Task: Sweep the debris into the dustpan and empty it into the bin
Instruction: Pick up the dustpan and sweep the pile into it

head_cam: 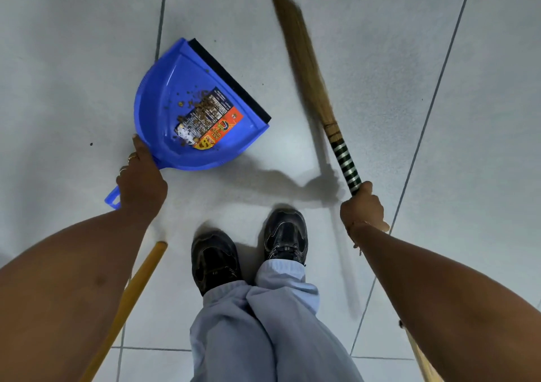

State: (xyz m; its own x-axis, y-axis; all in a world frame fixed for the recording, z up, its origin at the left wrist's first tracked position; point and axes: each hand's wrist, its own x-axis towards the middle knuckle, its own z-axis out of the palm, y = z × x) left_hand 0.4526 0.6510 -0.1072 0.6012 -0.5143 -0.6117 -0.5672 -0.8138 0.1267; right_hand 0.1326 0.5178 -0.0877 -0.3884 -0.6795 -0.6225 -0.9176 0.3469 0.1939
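Observation:
A blue dustpan (158,100) with a black rubber lip rests on the pale tiled floor, its open edge facing right. Brown debris (202,109) lies inside it, over an orange and black label. My left hand (142,181) grips the dustpan's handle at its lower left. My right hand (363,207) is closed around a grass broom (307,68) at its green and white striped grip. The broom's bristles slant up and left, blurred, just right of the dustpan's lip. No bin is in view.
My two black shoes (248,250) and grey trousers stand below the dustpan. A yellow wooden stick (131,299) slants under my left forearm. Another pale stick (421,358) shows at the lower right. A few dark specks (91,144) dot the floor to the left.

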